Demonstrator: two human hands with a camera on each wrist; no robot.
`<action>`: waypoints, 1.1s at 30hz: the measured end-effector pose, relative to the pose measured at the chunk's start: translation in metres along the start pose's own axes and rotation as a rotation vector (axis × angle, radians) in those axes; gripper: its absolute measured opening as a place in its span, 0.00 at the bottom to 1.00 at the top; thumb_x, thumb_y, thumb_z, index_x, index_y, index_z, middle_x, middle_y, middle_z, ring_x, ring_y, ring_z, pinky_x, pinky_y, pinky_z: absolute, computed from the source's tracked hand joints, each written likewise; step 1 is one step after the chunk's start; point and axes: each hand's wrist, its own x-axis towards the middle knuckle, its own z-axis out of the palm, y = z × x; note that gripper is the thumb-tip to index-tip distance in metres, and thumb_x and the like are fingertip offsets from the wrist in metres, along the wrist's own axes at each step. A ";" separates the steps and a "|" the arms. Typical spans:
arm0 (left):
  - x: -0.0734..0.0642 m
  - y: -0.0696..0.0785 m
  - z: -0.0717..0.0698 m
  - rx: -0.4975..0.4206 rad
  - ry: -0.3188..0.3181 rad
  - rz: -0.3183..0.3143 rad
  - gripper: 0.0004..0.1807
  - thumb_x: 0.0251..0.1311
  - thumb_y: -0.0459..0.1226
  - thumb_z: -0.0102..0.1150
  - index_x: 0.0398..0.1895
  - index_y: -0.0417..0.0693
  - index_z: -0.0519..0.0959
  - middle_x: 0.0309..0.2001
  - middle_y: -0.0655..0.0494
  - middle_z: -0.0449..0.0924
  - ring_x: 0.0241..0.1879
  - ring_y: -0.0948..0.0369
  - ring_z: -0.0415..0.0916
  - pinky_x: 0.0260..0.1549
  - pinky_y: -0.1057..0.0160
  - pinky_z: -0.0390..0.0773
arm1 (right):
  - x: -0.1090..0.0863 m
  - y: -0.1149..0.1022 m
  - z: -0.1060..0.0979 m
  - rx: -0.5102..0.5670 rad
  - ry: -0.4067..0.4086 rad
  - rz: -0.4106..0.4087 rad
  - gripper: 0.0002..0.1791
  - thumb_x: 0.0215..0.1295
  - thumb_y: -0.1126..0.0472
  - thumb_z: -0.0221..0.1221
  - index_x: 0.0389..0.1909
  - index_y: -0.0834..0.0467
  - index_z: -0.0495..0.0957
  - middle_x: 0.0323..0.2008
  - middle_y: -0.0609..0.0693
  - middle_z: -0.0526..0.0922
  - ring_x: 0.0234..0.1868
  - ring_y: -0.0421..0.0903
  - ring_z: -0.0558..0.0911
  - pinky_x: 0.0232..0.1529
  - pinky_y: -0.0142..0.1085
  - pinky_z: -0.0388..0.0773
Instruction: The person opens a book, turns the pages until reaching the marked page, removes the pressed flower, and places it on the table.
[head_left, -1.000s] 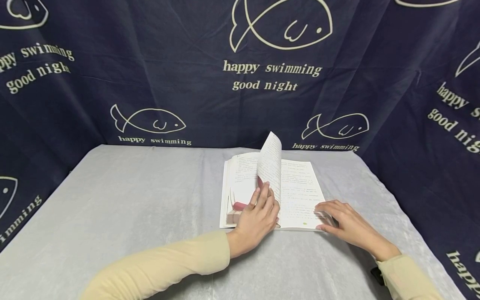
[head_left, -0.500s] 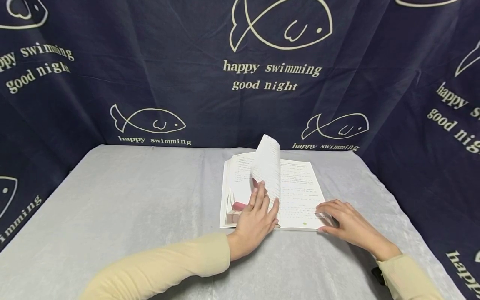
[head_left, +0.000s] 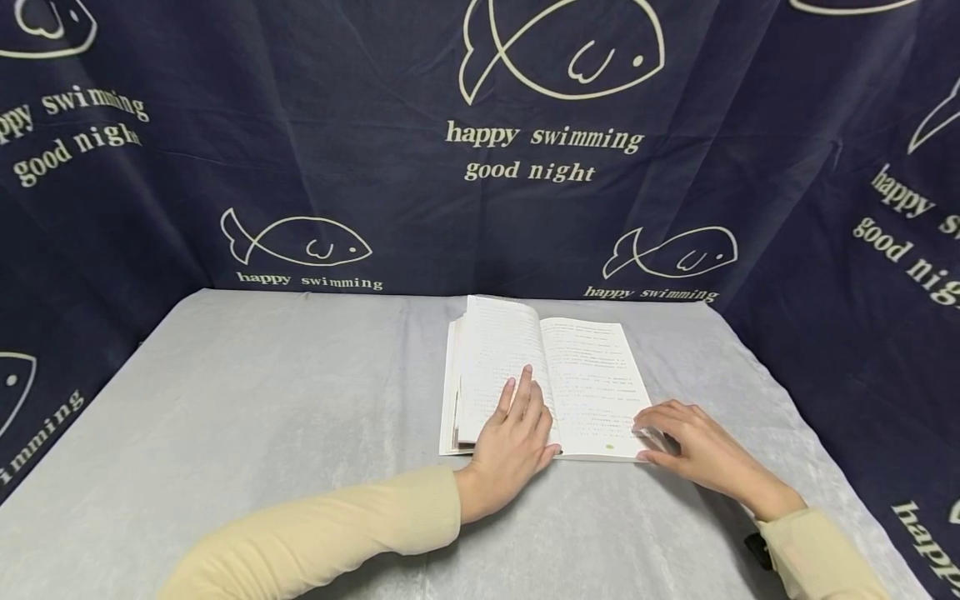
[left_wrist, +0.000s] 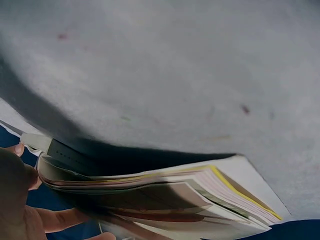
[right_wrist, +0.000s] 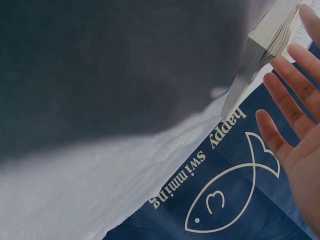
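An open paperback book (head_left: 596, 375) with printed pages lies on the table in the head view. Across the lower part of its left page rests my left hand (head_left: 512, 442), fingers extended and spread toward the spine. My right hand (head_left: 697, 450) is at the lower right corner, thumb and fingertips right at the page edge. The left wrist view catches the stacked page edges of the book (left_wrist: 165, 192), with my left hand (left_wrist: 20, 200) at the lower left. Extended fingers of my right hand (right_wrist: 305, 145) reach beside the thick page block (right_wrist: 270, 40) in the right wrist view.
A grey cloth (head_left: 300, 400) covers the table. Dark blue curtains (head_left: 405, 150) with white fish drawings and lettering stand behind it and on both sides.
The raised page has turned over to the left and now lies nearly flat there, covering the page with the red picture. My left hand's fingers have flattened onto it; my right hand has barely moved.
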 end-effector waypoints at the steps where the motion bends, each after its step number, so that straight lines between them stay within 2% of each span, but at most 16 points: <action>1: 0.000 0.000 0.000 -0.002 -0.006 0.007 0.29 0.63 0.60 0.31 0.47 0.52 0.72 0.58 0.49 0.69 0.68 0.46 0.51 0.66 0.52 0.48 | 0.000 0.000 0.000 0.001 0.001 -0.004 0.18 0.39 0.57 0.70 0.35 0.51 0.79 0.37 0.41 0.81 0.41 0.42 0.76 0.41 0.38 0.66; 7: 0.000 -0.001 0.001 -0.028 -0.027 0.021 0.30 0.63 0.60 0.30 0.50 0.49 0.71 0.54 0.49 0.72 0.65 0.46 0.58 0.65 0.53 0.51 | 0.000 0.000 -0.002 0.024 0.027 -0.018 0.13 0.42 0.61 0.68 0.33 0.51 0.80 0.35 0.41 0.81 0.40 0.41 0.77 0.42 0.38 0.65; 14: 0.000 -0.002 -0.001 -0.061 -0.114 0.052 0.29 0.65 0.60 0.26 0.62 0.60 0.64 0.52 0.48 0.72 0.63 0.44 0.60 0.64 0.51 0.53 | 0.002 0.001 -0.002 0.048 0.087 -0.059 0.10 0.44 0.67 0.65 0.31 0.54 0.81 0.33 0.42 0.82 0.39 0.43 0.77 0.43 0.36 0.63; 18: 0.000 -0.002 0.000 -0.058 -0.116 0.057 0.30 0.65 0.60 0.26 0.60 0.58 0.67 0.53 0.48 0.71 0.62 0.45 0.62 0.63 0.52 0.54 | 0.003 0.002 -0.002 0.051 0.129 -0.091 0.14 0.41 0.72 0.64 0.32 0.56 0.81 0.33 0.43 0.82 0.38 0.43 0.77 0.42 0.36 0.63; 24: 0.001 0.001 0.003 -0.063 -0.059 0.047 0.31 0.63 0.62 0.29 0.55 0.54 0.70 0.54 0.50 0.72 0.60 0.48 0.65 0.63 0.53 0.56 | 0.003 0.002 -0.002 0.067 0.146 -0.101 0.16 0.39 0.73 0.62 0.32 0.57 0.80 0.34 0.45 0.81 0.39 0.44 0.77 0.44 0.35 0.63; 33: 0.002 0.003 0.002 -0.086 -0.094 0.050 0.32 0.63 0.62 0.27 0.55 0.53 0.70 0.53 0.49 0.73 0.59 0.49 0.66 0.63 0.54 0.56 | 0.004 0.000 -0.002 0.054 0.155 -0.096 0.12 0.41 0.71 0.61 0.29 0.56 0.77 0.35 0.46 0.80 0.39 0.45 0.77 0.44 0.37 0.64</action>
